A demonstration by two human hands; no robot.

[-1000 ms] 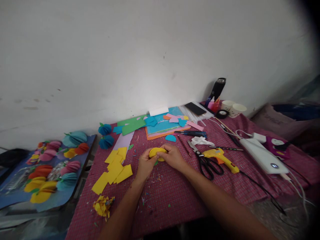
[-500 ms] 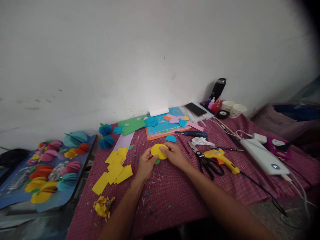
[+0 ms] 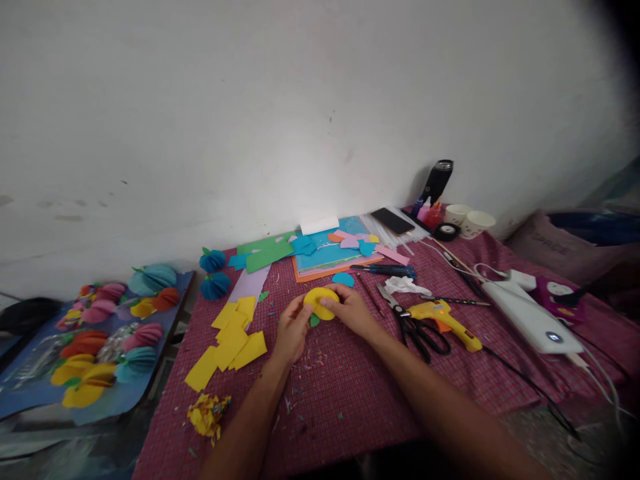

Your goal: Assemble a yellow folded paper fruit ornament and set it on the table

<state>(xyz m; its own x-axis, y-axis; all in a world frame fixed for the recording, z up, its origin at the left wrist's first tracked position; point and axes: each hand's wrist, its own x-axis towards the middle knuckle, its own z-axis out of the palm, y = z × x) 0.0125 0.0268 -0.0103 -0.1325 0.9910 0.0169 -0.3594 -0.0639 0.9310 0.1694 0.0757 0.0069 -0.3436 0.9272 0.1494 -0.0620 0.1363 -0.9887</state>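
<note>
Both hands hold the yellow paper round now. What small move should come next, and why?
Probably press its fold flat: both the left hand and the right hand pinch the yellow paper round just above the table, and it looks curved, not creased.

Matt yellow paper disc [image 3: 321, 302] over a woven checked cloth [image 3: 350, 380]; glossy plastic glue gun [image 3: 445, 317] nearby.

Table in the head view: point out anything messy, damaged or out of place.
A crumpled yellow paper wad lies by the near left corner, and tiny paper scraps litter the cloth near the hands. The scissors lie open beside the glue gun.
</note>
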